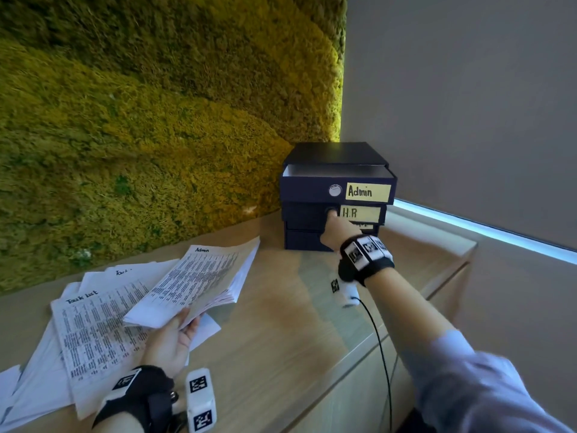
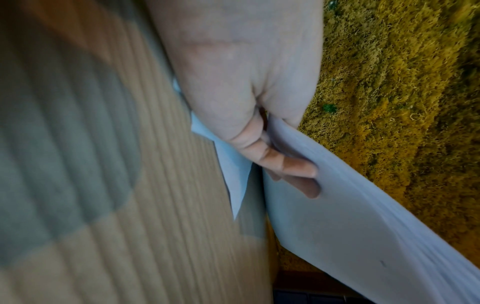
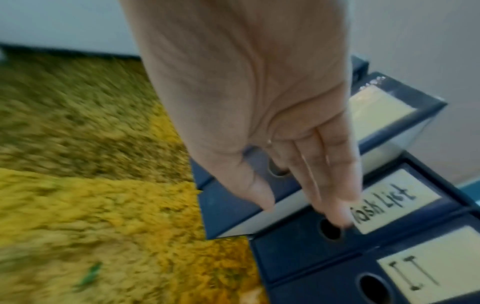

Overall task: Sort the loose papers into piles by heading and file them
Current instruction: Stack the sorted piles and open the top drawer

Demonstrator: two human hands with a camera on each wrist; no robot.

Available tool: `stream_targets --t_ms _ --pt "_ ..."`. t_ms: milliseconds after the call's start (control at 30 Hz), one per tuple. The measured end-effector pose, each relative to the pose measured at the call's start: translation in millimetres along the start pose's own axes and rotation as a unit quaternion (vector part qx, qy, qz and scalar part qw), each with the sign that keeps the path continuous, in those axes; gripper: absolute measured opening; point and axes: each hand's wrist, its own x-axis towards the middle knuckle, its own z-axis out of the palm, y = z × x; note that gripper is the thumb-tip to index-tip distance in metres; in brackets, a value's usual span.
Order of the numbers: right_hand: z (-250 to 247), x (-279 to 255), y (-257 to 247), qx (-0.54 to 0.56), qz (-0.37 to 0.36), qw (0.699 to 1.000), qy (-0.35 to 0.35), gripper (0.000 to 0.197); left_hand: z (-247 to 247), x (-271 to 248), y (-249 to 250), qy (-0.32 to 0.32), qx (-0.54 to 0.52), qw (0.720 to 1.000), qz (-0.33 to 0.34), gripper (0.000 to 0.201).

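White printed Admin stack (image 1: pixel 199 282) tilts above fanned Task List papers (image 1: pixel 93 332), near stacked navy file boxes (image 1: pixel 335 195)

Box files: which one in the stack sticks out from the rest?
The top one, labelled Admin. It juts forward of the HR file and those below, which sit flush; the right hand reaches beneath it.

Dark navy box files (image 1: pixel 315 220), pale yellow labels (image 1: pixel 368 192), black handwriting. White papers (image 1: pixel 93 332), dense black print, at 8 o'clock. Yellow-green moss wall (image 1: pixel 140 104) at 10 o'clock. Light wood-grain top (image 1: pixel 281 323). Grey wall (image 1: pixel 468 104) at 2 o'clock.
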Motion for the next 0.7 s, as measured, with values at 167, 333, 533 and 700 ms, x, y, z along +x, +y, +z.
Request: stream_targets --t_ms 167,333,533,700 --pt "27 -53 -5 0.082 -0.053 0.995 -0.008 0.034 1 -3 -2 0.001 0.019 1.000 0.003 0.013" --pt "38 -14 -1 0.116 0.019 0.987 -0.113 0.040 2 -5 -1 -0.002 0.004 1.000 0.009 0.015" --pt "17 -5 12 -0.043 0.000 0.992 -0.116 0.063 7 -7 0 0.006 -0.014 1.000 0.010 0.013" --pt "30 -4 1 -0.029 -0.004 0.994 -0.104 0.052 11 -13 0 0.009 -0.006 1.000 0.010 0.011"
